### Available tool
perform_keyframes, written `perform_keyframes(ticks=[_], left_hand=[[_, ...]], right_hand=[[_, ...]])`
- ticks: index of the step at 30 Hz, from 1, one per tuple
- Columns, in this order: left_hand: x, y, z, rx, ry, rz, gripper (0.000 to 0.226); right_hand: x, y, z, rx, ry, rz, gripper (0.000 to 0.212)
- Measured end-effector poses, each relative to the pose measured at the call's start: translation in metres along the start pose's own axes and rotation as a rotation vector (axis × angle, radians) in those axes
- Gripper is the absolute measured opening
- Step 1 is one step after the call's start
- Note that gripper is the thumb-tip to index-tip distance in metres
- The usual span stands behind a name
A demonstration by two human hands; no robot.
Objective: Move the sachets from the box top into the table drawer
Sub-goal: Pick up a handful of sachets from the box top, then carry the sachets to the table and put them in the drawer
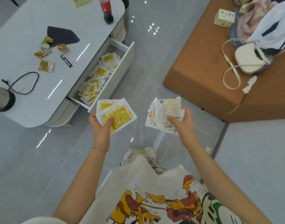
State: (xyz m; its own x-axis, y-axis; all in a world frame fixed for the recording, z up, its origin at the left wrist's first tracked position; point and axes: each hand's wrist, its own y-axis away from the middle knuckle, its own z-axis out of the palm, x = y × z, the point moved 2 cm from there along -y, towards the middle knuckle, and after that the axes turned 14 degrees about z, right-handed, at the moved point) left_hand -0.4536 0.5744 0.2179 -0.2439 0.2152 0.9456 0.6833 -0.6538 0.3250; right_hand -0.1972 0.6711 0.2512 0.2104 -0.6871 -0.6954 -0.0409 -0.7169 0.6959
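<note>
White table (pixel 22 26) with drawer (pixel 120 73) open; brown box (pixel 200 59) well apart on grey tiled floor (pixel 154 65).
On table: cola bottle (pixel 106 10) upright at far edge, dark cloth (pixel 62 36), small snack packets (pixel 44 52) just beside it, black stick sachet (pixel 66 61), looped black cord (pixel 24 83), metal vessel (pixel 2 99) at left edge. In drawer: heaped yellow sachets (pixel 96 78). On box: white shoulder bag (pixel 247 60), clothes pile (pixel 264 25), small carton (pixel 225 17).
</note>
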Motion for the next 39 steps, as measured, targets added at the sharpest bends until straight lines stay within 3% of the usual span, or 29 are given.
perform_keyframes(ticks=[10,27,33,39], left_hand=[[0.020,-0.105,-0.032,0.238,0.179,-0.015,0.044],[0.028,-0.278,-0.072,0.344,0.345,-0.199,0.046],[-0.032,-0.346,-0.067,0.358,0.377,-0.340,0.038],[-0.158,-0.432,-0.041,0.387,0.363,-0.433,0.046]], right_hand=[[-0.100,-0.087,0.096,-0.159,0.101,-0.048,0.047],[-0.226,-0.236,0.240,-0.204,0.135,0.146,0.053],[-0.221,-0.339,0.311,-0.282,0.189,0.228,0.051],[-0.170,-0.497,0.402,-0.307,0.366,0.233,0.051]])
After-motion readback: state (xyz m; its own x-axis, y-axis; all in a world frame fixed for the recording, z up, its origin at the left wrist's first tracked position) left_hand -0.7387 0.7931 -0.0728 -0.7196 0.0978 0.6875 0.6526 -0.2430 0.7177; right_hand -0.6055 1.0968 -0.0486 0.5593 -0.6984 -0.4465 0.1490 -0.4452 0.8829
